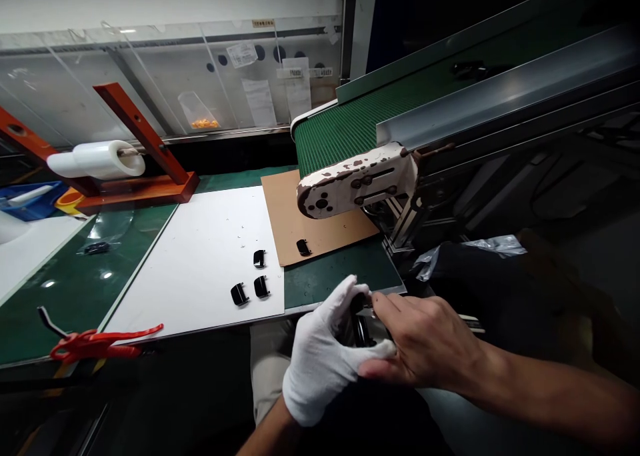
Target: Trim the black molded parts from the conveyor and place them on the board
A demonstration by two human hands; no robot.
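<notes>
In front of my body, off the table's near edge, my left hand wears a white glove and is closed around a glossy black plastic part. My bare right hand grips the same part from the right, fingertips at its upper end and thumb near its lower end. Fingers cover much of the part, and whether the right hand also holds something small I cannot tell. Several similar black parts, one of them this piece, lie on a white sheet. Another black part rests on brown cardboard.
A green conveyor belt slopes up to the right, carrying dark parts. At left stand a film roll on a wooden holder and a blue bin. A red air gun hangs at the table's front edge.
</notes>
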